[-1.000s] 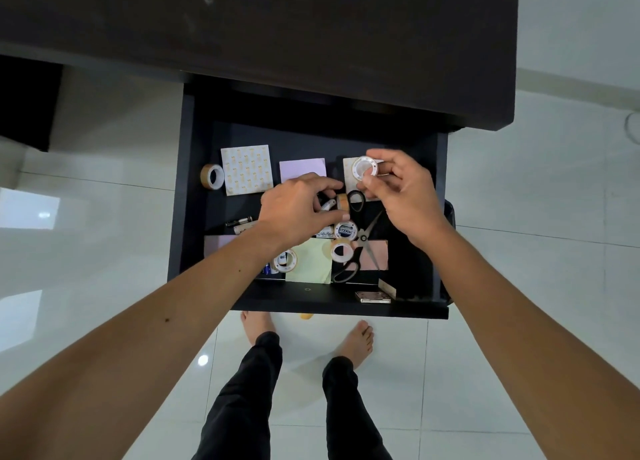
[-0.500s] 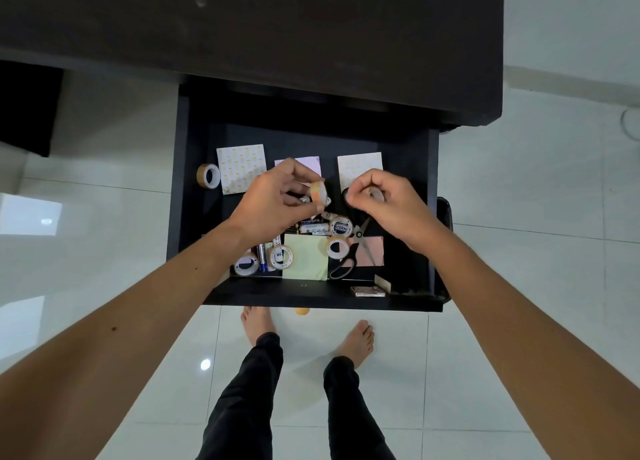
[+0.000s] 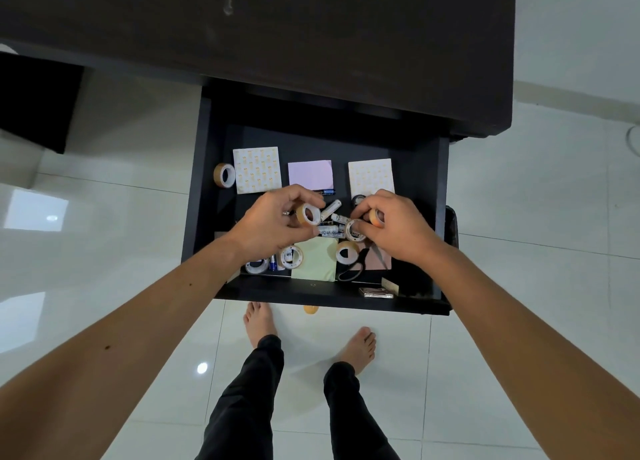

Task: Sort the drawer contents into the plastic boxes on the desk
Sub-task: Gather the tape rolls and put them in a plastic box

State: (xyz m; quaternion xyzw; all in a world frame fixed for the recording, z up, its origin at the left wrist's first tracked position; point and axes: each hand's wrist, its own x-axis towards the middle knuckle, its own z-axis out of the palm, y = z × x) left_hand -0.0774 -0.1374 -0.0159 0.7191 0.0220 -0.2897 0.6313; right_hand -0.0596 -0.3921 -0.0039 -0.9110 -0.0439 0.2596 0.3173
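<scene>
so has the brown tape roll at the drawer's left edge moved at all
No. The brown tape roll still stands on edge beside the left patterned pad, against the drawer's left wall.

Drawer (image 3: 204,189) back strip behind the pads was bare; desk (image 3: 311,37) overhung it. Middle and front were cluttered: tape rolls (image 3: 347,252), batteries (image 3: 327,231), scissors (image 3: 356,267).

Open dark drawer (image 3: 204,196) carries everything. Back row, left to right: brown tape roll (image 3: 224,175) on edge, patterned note pad (image 3: 257,170), lilac pad (image 3: 310,174), second patterned pad (image 3: 371,178). Front: green pad (image 3: 314,259), tape rolls (image 3: 292,257) either side of it, scissors (image 3: 353,269), pink sheet under them. Loose batteries (image 3: 328,231) mid-drawer. Small flat case (image 3: 376,292) on the front edge. White tile floor (image 3: 114,224) below.
</scene>
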